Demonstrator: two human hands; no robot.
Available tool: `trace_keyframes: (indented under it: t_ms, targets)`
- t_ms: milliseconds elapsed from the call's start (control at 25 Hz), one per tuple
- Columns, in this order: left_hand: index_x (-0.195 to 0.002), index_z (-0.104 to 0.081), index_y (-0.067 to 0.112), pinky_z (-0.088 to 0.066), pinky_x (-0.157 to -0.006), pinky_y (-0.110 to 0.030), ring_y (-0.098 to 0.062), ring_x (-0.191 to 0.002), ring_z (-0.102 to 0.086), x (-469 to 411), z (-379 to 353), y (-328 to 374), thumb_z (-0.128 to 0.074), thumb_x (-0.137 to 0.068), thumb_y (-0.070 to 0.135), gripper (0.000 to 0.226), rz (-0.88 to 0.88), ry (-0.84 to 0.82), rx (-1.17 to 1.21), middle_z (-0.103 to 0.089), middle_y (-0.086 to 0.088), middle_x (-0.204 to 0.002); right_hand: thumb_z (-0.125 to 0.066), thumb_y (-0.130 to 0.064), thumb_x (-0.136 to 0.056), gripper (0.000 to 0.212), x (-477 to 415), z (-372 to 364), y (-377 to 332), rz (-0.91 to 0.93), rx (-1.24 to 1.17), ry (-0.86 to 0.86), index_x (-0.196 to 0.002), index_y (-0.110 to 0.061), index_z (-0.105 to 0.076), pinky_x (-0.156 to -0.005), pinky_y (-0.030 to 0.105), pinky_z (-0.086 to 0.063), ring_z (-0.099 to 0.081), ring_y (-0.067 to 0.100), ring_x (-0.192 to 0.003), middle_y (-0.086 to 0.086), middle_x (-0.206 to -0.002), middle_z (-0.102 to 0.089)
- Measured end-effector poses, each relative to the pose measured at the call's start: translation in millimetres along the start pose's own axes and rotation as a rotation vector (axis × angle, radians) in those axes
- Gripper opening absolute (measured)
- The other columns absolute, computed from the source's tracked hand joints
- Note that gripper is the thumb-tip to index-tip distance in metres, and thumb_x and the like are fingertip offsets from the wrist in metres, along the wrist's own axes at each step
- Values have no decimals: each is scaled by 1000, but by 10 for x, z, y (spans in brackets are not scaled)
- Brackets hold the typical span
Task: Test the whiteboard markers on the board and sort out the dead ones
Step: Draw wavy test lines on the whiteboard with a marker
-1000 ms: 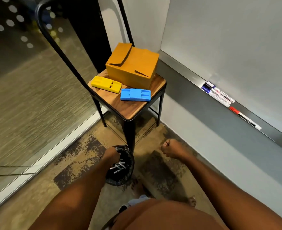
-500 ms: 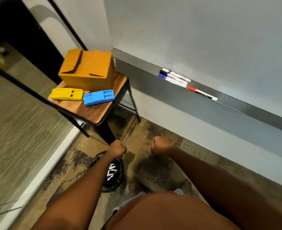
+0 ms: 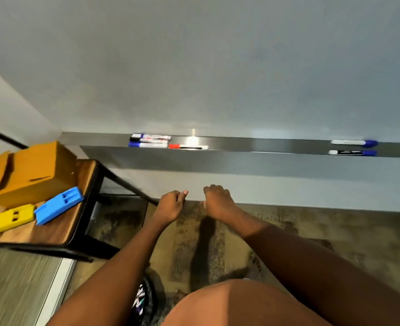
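The whiteboard (image 3: 217, 67) fills the upper view, with a metal ledge (image 3: 264, 144) under it. On the ledge's left lie three stacked markers (image 3: 150, 141) and a red-capped marker (image 3: 188, 146). Two blue-capped markers (image 3: 354, 142) (image 3: 353, 152) lie at its right. My left hand (image 3: 170, 204) and my right hand (image 3: 216, 200) hang below the ledge with loosely curled fingers, holding nothing. A black bin (image 3: 144, 300) with several markers inside stands on the floor under my left forearm.
A wooden stool (image 3: 71, 222) stands at the left with an orange cardboard box (image 3: 29, 175), a blue block (image 3: 58, 204) and a yellow block (image 3: 8, 218) on it. A glass partition rail (image 3: 57, 290) runs along the lower left floor.
My left hand has risen from the bin to beside my right hand. The view has swung right and up toward the ledge, bringing two more markers into sight.
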State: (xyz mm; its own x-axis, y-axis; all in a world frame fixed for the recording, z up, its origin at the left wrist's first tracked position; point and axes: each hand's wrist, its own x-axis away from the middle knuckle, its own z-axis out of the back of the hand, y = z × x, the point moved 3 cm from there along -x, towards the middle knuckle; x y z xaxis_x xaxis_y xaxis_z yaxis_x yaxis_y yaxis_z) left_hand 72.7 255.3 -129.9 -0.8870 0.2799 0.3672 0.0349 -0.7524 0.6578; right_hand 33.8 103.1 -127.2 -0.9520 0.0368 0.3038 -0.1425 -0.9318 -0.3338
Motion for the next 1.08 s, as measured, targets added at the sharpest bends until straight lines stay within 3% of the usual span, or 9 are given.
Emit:
trace_keyframes:
  t_ms: [160,400,680,880,1080]
  targets:
    - [-81,-66,4,-47,-72,-31,-20,-75,-62,-231,-374,659,-37,-99,40,50,-112,-17,-22,-66,-6,-81,-56,-28,-96,41,0,410,597,-47,-3,133,-132,-12,-47,-102,41,-38,-47,30,-122,12,-134,-52]
    - [-78,-64,5,-41,-67,-27,-20,-72,-60,-561,-985,1633,-40,-99,37,46,-261,-68,-68,-66,-6,-77,-52,-5,-89,37,125,1137,1859,-223,34,280,-125,-6,-50,-97,41,-40,-49,32,-118,14,-125,-56]
    - [-80,-65,5,-42,-68,-28,-21,-74,-61,-687,-1411,2274,-39,-99,38,46,-297,-107,-82,-68,-8,-79,-51,-5,-87,41,204,1561,3041,-408,214,294,-127,-6,-46,-93,41,-44,-49,32,-118,14,-127,-52]
    - [-83,-66,-1,-45,-72,-31,-25,-77,-63,-669,-1462,2450,-40,-99,37,48,-274,-111,-73,-69,-14,-84,-46,-9,-92,41,209,1612,3455,-462,306,191,-133,-10,-42,-94,43,-44,-46,31,-121,11,-133,-47]
    - [-85,-66,-1,-44,-71,-30,-25,-77,-63,-704,-1477,2477,-39,-99,37,49,-257,-104,-69,-69,-14,-85,-50,-7,-92,38,194,1639,3559,-432,315,177,-129,-12,-48,-86,38,-49,-52,29,-112,10,-128,-48]
